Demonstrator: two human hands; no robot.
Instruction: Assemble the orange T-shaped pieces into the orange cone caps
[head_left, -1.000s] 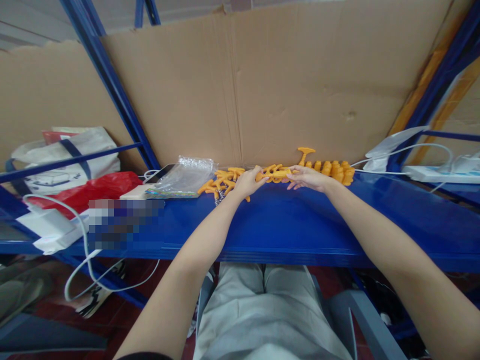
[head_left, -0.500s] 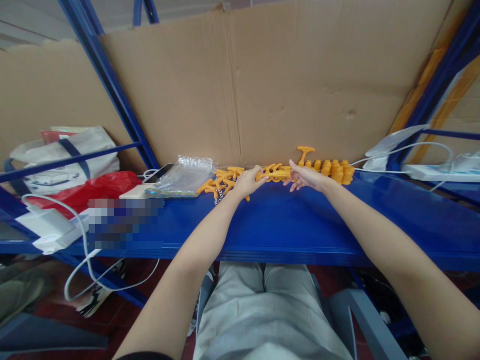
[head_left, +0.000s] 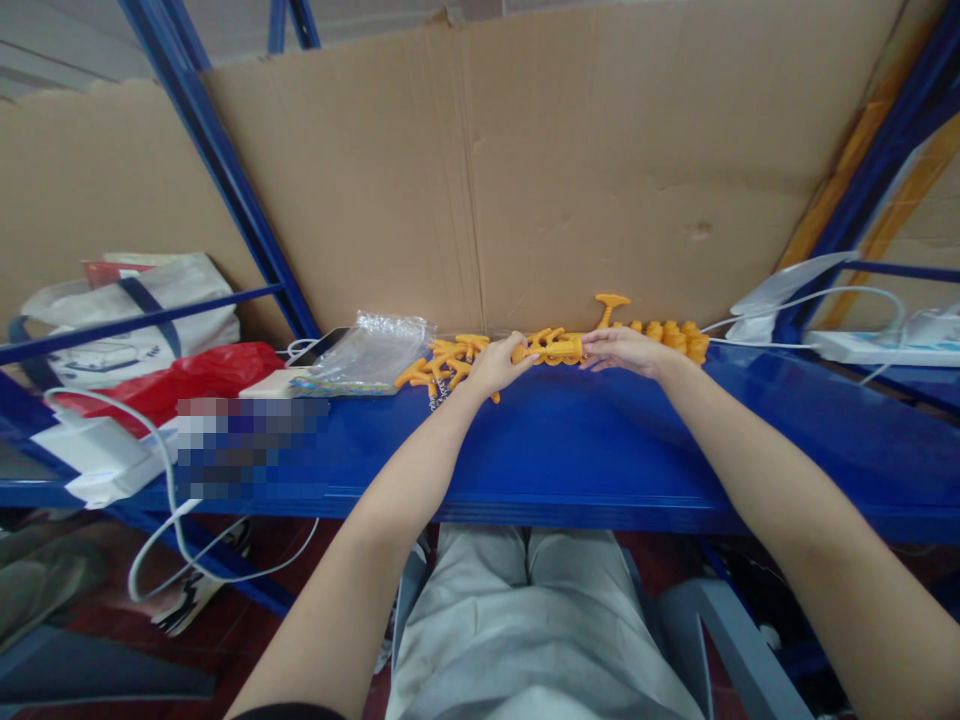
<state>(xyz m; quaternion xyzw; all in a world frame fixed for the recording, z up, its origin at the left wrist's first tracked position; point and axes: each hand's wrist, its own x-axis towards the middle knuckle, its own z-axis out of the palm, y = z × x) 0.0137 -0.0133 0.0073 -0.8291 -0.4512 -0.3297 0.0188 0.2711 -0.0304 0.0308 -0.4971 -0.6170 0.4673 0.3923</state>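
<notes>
A yellow plastic tube-shaped part with a rounded left end lies sideways above the blue shelf. My left hand is closed around its left end. At the other end, the fingers of my right hand are drawn together on the tube; their tips are partly hidden. Yellow branched pieces with a metal chain lie heaped left of my left hand, and more yellow pieces show behind the tube. Short yellow cylinders stand in rows beyond my right hand. A yellow T-shaped handle sticks up behind it.
Clear plastic bags lie left of the yellow pieces on the blue shelf. Further left are a red plastic bag, a white charger with cables and a canvas bag. Cardboard walls the back. A white power strip sits right.
My right hand has shifted slightly right, and its spread fingers have come together at the tube's right end. My left hand and the tube stay about where they were.
</notes>
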